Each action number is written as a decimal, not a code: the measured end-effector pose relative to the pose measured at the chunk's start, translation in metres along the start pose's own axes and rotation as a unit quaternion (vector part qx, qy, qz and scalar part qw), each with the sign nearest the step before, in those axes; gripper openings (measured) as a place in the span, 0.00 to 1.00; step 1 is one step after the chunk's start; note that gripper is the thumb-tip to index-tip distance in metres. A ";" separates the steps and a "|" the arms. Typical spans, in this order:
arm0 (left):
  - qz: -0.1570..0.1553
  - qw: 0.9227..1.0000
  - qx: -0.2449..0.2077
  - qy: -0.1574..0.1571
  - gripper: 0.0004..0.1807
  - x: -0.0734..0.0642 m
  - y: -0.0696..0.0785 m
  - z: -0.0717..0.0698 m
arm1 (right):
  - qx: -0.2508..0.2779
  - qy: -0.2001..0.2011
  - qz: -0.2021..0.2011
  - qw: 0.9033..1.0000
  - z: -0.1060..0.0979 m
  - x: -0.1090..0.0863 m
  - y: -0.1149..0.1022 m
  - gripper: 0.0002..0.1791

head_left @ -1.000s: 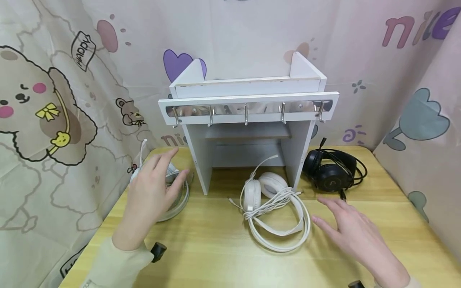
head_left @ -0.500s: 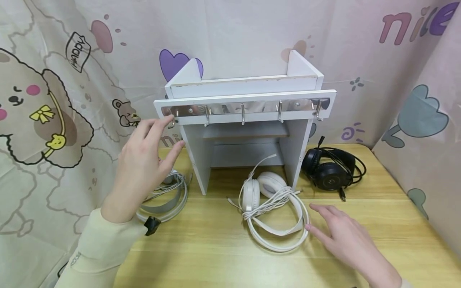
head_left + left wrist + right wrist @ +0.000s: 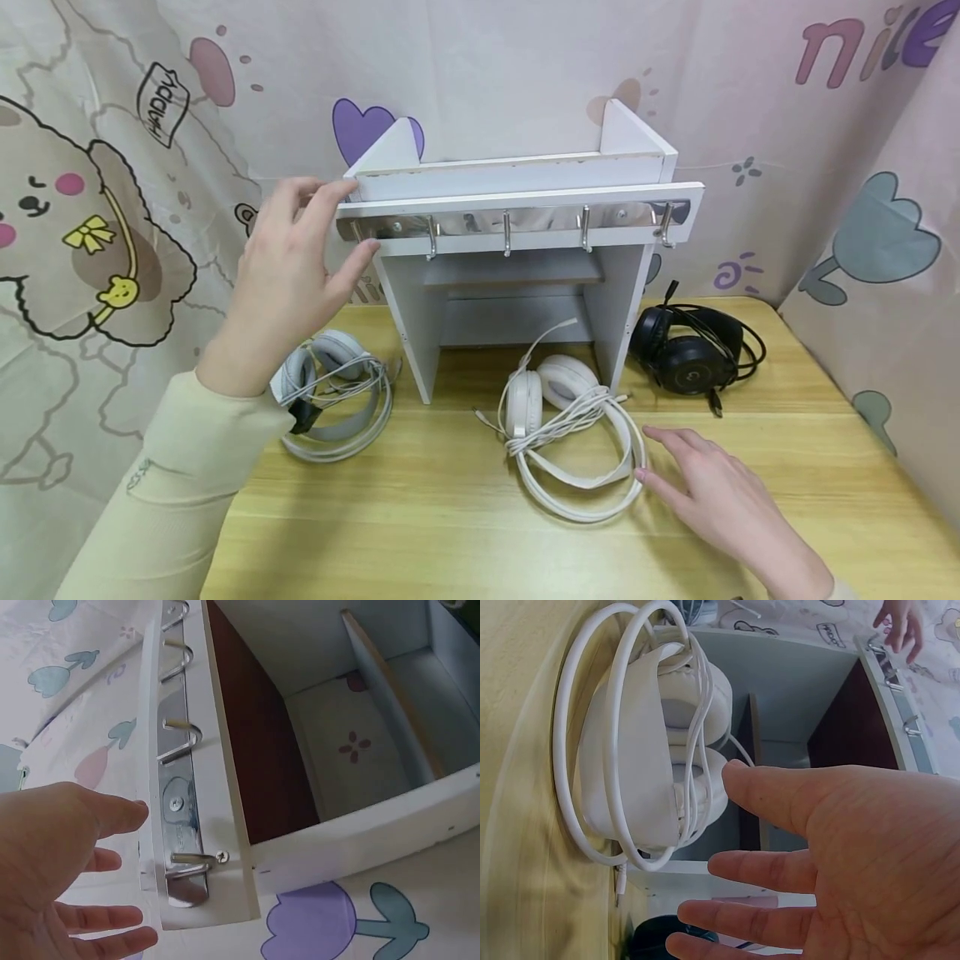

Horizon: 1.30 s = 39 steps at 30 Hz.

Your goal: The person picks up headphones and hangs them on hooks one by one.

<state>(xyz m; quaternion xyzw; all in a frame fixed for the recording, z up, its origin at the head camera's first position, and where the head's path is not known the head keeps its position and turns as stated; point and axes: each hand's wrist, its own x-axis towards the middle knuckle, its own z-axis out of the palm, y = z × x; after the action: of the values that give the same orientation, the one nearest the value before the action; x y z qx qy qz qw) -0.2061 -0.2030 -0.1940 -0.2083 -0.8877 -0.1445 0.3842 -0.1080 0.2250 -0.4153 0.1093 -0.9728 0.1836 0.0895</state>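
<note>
My left hand point(image 3: 279, 271) is raised at the left end of the hook rail point(image 3: 480, 248) on the white shelf unit point(image 3: 637, 308). In the left wrist view its fingers point(image 3: 105, 916) are spread beside the end hook point(image 3: 191, 862) and hold nothing. Below that arm lies a white headset point(image 3: 341, 346) with a coiled cable, partly covered by the sleeve. My right hand point(image 3: 723, 500) hovers with extended fingers just right of a second white headset point(image 3: 522, 406), its thumb near the headband loop. The right wrist view shows nothing in the right palm point(image 3: 892, 847).
A black headset point(image 3: 690, 367) with its cable lies right of the shelf unit on the wooden table point(image 3: 450, 533). Patterned curtains point(image 3: 510, 75) hang behind and on both sides. Several metal hooks stick out from the rail's front.
My left hand has risen from over the left headset to the rail's left end, uncovering more of that headset. The right hand has shifted slightly left, toward the middle white headset.
</note>
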 end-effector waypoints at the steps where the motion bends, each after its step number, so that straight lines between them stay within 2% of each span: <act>1: 0.001 1.000 -0.001 -0.003 0.32 0.003 -0.001 -0.001 | 0.000 0.000 -0.001 1.000 0.000 0.000 0.000 0.36; 6: -0.003 1.000 -0.010 -0.029 0.33 0.016 -0.006 -0.001 | 0.001 0.002 -0.004 1.000 0.000 0.001 0.001 0.35; 12: -0.003 0.998 -0.016 -0.058 0.36 0.028 -0.013 0.006 | 0.006 0.000 0.000 1.000 0.001 0.001 0.002 0.35; 19: -0.013 0.996 -0.036 -0.082 0.39 0.035 -0.022 0.011 | 0.007 0.000 -0.001 1.000 0.003 0.003 0.004 0.34; 24: -0.007 0.996 -0.050 -0.074 0.38 0.035 -0.024 0.014 | 0.009 0.000 -0.002 1.000 0.004 0.005 0.005 0.35; 29: 0.002 0.997 -0.061 -0.053 0.35 0.034 -0.023 0.017 | 0.008 -0.003 -0.004 1.000 0.005 0.005 0.006 0.35; 39: 0.032 0.998 -0.055 -0.016 0.28 0.031 -0.018 0.020 | 0.007 -0.002 -0.002 1.000 0.007 0.003 0.007 0.34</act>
<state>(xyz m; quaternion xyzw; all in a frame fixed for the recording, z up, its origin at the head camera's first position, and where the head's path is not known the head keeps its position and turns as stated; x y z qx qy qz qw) -0.2464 -0.2027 -0.1865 -0.2599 -0.8773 -0.1777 0.3623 -0.1140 0.2283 -0.4232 0.1126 -0.9715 0.1896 0.0871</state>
